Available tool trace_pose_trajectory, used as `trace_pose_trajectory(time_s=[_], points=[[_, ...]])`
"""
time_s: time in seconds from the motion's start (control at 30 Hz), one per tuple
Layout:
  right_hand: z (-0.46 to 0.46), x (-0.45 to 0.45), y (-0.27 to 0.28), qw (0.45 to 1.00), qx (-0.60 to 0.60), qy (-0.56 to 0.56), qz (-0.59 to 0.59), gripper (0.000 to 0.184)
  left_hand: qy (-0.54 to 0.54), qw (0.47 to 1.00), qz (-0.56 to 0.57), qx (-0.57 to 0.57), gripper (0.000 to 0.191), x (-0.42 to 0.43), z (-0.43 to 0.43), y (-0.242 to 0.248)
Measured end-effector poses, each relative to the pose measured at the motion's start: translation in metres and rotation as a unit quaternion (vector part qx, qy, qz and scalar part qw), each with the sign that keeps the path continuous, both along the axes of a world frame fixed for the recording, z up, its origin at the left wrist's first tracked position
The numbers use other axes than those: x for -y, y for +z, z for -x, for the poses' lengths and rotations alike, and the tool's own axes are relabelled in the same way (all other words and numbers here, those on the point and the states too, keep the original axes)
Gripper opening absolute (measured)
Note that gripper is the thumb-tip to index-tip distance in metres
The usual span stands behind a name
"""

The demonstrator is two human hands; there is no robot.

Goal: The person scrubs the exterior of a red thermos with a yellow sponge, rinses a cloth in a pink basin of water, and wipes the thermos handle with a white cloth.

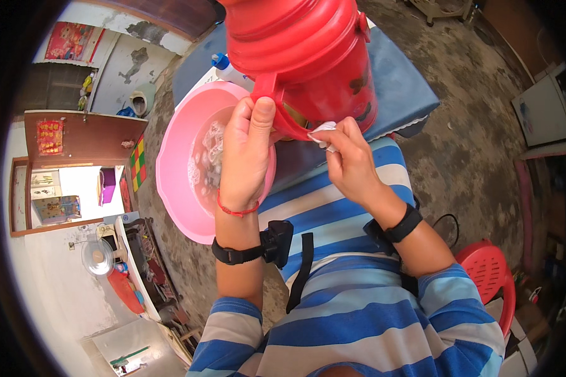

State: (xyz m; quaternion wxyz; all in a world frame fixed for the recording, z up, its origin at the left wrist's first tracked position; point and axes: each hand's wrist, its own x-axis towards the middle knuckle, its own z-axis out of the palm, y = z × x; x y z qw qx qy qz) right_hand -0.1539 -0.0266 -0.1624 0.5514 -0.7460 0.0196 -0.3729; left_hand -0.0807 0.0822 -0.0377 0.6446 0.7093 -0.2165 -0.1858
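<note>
A large red thermos flask point(311, 61) with a ribbed shoulder and dark patterned sides fills the top of the head view. Its red handle point(287, 120) faces me. My left hand point(247, 146) grips the upper part of that handle, thumb extended along it. At the handle's lower end, my right hand point(351, 155) pinches a crumpled white cloth or tissue point(324, 134) against the red plastic. Left of the flask stands a pink plastic basin point(177, 184) with soapy water point(212, 141); my left forearm covers part of it.
The flask and basin are at a table with a blue top point(396, 85). Behind the basin is a white bottle with a blue cap point(226, 66). A red plastic chair point(488, 268) is at right. An open doorway point(80, 188) and a fan point(97, 257) appear at left.
</note>
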Motion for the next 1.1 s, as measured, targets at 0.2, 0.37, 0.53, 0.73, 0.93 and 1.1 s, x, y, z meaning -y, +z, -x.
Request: trace_pose_trajectory(time_s=[0.2,0.37,0.53,0.73,0.93,1.1], points=[[-0.001,0.002,-0.003,0.982,-0.036,-0.086,0.166,0.024,-0.010,1.000,-0.003,-0.001,0.043,-0.003,-0.001,-0.001],[-0.002,-0.008,0.012,0.995,-0.092,-0.040,-0.004,0.022,-0.015,1.000,0.003,-0.013,0.043,-0.001,-0.003,0.001],[-0.002,-0.010,0.067,0.994,-0.023,-0.001,-0.111,0.016,0.013,0.998,0.036,-0.048,0.033,0.004,0.003,0.003],[-0.014,-0.002,0.112,0.894,-0.059,0.138,-0.422,0.023,-0.010,0.998,0.045,-0.049,0.031,-0.003,-0.002,0.001],[-0.004,-0.010,0.075,0.984,0.021,0.063,-0.167,0.021,0.013,0.996,0.058,-0.060,0.030,-0.001,0.003,-0.001],[0.000,-0.002,0.015,0.996,-0.010,0.035,-0.081,0.024,-0.004,1.000,0.015,-0.014,0.039,-0.002,0.001,0.001]])
